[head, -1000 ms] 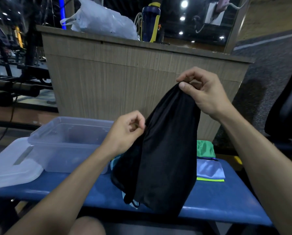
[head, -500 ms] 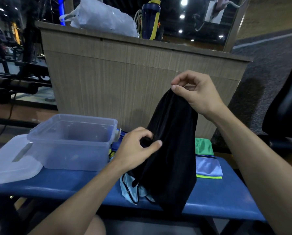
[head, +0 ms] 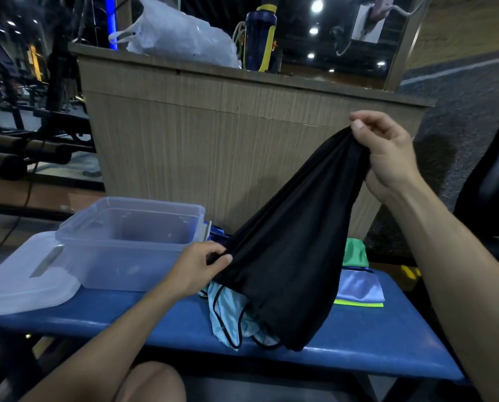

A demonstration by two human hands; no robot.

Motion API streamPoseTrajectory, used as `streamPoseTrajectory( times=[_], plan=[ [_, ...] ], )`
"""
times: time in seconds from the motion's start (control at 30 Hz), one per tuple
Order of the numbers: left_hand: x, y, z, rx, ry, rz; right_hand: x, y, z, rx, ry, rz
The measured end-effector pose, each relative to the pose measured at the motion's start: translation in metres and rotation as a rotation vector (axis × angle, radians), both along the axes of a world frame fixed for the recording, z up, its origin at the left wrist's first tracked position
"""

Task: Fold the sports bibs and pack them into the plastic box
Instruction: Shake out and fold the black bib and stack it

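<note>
While I am watching through the head camera, the right hand (head: 387, 158) is pinching one bunched end of the black bib (head: 286, 256) up high, and the left hand (head: 197, 268) is gripping its lower left edge just above the blue surface (head: 358, 338). The bib is hanging stretched on a slant between the hands, its bottom draping over a crumpled light blue bib (head: 228, 317). To do this step well, I am judging that both hands should find matching corners or shoulder straps, pull the cloth flat, and lay it clear of the pile before creasing it. Folded bibs (head: 358, 288), pale blue with a green one behind, are lying to the right. The plastic box (head: 126, 250) is standing open at the left, seemingly holding nothing, though its clouded walls are making that uncertain. Its lid (head: 22, 280) is lying beside it, touching.
</note>
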State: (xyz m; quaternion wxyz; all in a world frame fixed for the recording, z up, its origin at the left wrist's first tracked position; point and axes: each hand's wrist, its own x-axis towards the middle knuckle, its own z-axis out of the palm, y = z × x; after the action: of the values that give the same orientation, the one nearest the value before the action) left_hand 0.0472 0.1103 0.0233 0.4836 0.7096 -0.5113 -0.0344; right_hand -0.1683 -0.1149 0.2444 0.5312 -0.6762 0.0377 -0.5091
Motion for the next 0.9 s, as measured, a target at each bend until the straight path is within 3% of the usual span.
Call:
streamPoseTrajectory(
  times=[0.1,0.17,0.27,0.33,0.43,0.57,0.67,0.9],
  plan=[
    [0.016,0.016,0.032,-0.103,0.095,0.044,-0.011,-0.014,0.001,0.073,-0.064,-0.036],
    [0.022,0.027,0.090,-0.322,0.223,0.030,-0.016,-0.023,-0.002,0.108,-0.100,-0.041],
    [0.014,0.053,0.202,-0.663,0.470,-0.228,-0.022,-0.030,-0.007,0.158,-0.093,0.001],
    [0.005,0.071,0.257,-0.697,0.506,-0.406,-0.027,-0.031,-0.007,0.175,-0.072,0.034],
    [0.011,0.075,0.290,-0.604,0.353,-0.367,-0.033,-0.030,-0.003,0.165,-0.058,0.083],
    [0.047,0.067,0.270,-0.271,-0.104,0.080,-0.036,-0.029,-0.009,0.075,0.017,0.093],
    [0.071,0.070,0.245,-0.114,-0.390,0.259,-0.034,-0.029,-0.022,0.024,0.123,0.087],
    [0.094,0.058,0.221,-0.170,-0.373,0.371,-0.028,-0.026,-0.051,-0.027,0.251,0.071]
  ],
)
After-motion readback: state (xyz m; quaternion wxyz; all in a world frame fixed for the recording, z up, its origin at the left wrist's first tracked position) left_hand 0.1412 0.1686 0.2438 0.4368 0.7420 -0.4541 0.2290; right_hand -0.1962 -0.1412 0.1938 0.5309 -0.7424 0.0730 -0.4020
